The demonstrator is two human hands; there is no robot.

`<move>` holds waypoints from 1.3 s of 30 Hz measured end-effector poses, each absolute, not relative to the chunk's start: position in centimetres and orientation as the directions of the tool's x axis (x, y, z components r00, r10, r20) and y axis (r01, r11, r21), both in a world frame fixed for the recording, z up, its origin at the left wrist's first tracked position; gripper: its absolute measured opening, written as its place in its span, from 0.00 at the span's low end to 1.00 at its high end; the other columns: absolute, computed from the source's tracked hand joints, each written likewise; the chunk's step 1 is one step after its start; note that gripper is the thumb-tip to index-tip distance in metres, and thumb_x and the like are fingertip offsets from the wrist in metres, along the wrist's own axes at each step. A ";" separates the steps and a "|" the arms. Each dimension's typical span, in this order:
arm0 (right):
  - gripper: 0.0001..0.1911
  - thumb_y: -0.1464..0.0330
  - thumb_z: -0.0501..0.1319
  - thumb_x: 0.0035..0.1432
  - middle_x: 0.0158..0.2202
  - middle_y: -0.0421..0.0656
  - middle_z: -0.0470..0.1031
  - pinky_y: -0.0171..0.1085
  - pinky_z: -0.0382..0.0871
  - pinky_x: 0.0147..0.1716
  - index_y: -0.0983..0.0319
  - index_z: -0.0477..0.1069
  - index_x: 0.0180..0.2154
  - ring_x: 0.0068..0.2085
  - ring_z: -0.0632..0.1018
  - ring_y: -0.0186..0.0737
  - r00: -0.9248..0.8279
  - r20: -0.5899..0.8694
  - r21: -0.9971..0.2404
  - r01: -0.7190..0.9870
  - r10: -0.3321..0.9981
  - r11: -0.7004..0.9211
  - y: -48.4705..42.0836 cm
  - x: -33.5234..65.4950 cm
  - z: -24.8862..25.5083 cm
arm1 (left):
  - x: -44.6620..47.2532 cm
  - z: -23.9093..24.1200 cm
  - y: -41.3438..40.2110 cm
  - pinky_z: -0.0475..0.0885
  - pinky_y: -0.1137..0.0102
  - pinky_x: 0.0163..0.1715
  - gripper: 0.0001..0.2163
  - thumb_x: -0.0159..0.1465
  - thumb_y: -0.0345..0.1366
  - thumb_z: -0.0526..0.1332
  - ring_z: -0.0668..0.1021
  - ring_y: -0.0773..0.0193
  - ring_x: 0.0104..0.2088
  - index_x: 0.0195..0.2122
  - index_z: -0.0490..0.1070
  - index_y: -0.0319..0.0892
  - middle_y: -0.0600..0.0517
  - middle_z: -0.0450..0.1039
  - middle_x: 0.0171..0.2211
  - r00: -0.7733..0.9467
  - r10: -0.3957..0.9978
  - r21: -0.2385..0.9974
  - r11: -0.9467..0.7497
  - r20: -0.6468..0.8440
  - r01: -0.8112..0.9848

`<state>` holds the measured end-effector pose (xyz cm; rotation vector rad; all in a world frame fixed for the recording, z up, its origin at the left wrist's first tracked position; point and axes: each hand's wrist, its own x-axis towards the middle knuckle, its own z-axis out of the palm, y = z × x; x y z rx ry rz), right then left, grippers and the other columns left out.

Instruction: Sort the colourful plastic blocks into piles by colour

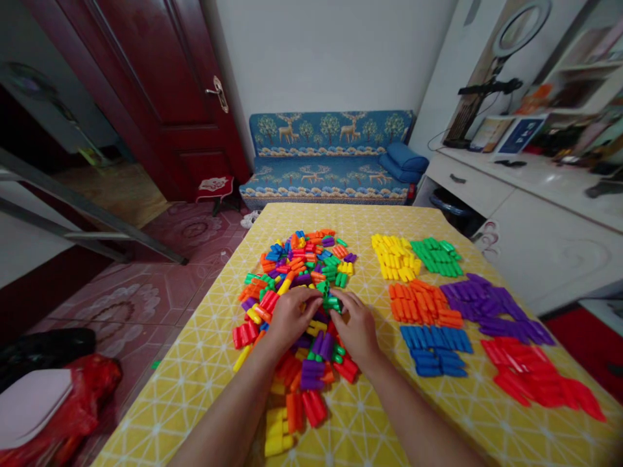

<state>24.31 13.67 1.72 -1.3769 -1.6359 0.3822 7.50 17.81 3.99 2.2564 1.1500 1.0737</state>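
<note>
Both hands are together over the pile, fingers bent and thumbs drawn in: the left hand (294, 314) has its fingertips pinched at the near-left edge of some green blocks (331, 303), and the right hand (357, 324) grips them from the other side, between thumb and fingers. These green blocks sit in the gap between the two hands (how they join is too small to tell). Around and under the hands, a mixed heap of blocks (296, 264) spreads both away from the person and back between the forearms. Right of the right hand lie groups by colour: yellow blocks (395, 257) and green ones (437, 257) farther out, orange blocks (422, 303) and purple blocks (494, 306) about level with it, blue blocks (435, 350) and red blocks (540, 373) nearer the person. Everything rests on a yellow patterned tablecloth (209, 363). Well beyond the hands stands a blue sofa (331, 175), with a dark red door (160, 84) to its left.
</note>
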 end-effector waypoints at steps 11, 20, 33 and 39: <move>0.09 0.64 0.62 0.58 0.41 0.43 0.75 0.36 0.71 0.39 0.59 0.67 0.41 0.41 0.77 0.39 0.205 0.306 -0.951 0.117 0.930 0.287 12.6 23.4 1.5 | 7.5 3.9 17.6 0.74 0.69 0.39 0.08 0.64 0.35 0.63 0.79 0.62 0.38 0.43 0.75 0.42 0.48 0.78 0.37 0.443 0.743 0.637 -0.664 0.502 0.391; 0.20 0.61 0.64 0.56 0.39 0.44 0.77 0.39 0.73 0.39 0.60 0.67 0.49 0.39 0.78 0.41 0.101 0.136 -0.989 -0.039 0.986 0.141 12.6 23.3 1.6 | 7.6 3.4 17.6 0.74 0.69 0.38 0.05 0.63 0.28 0.61 0.76 0.63 0.38 0.38 0.74 0.41 0.48 0.73 0.36 0.453 0.571 0.420 -0.817 0.685 0.395; 0.11 0.63 0.68 0.50 0.44 0.43 0.77 0.38 0.72 0.43 0.59 0.71 0.35 0.41 0.78 0.39 0.213 0.124 -0.971 -0.177 0.969 0.163 13.2 24.4 2.4 | 7.2 4.3 17.4 0.72 0.58 0.52 0.22 0.62 0.40 0.65 0.73 0.54 0.54 0.57 0.67 0.46 0.43 0.70 0.54 0.483 0.634 0.475 -0.773 0.604 0.421; 0.12 0.61 0.67 0.51 0.44 0.45 0.76 0.37 0.72 0.42 0.60 0.70 0.35 0.42 0.78 0.40 0.113 0.156 -0.980 -0.103 0.981 0.168 12.8 24.1 2.7 | 7.2 4.1 17.4 0.75 0.62 0.49 0.14 0.66 0.37 0.60 0.78 0.57 0.48 0.53 0.72 0.44 0.45 0.77 0.47 0.438 0.695 0.567 -0.719 0.571 0.402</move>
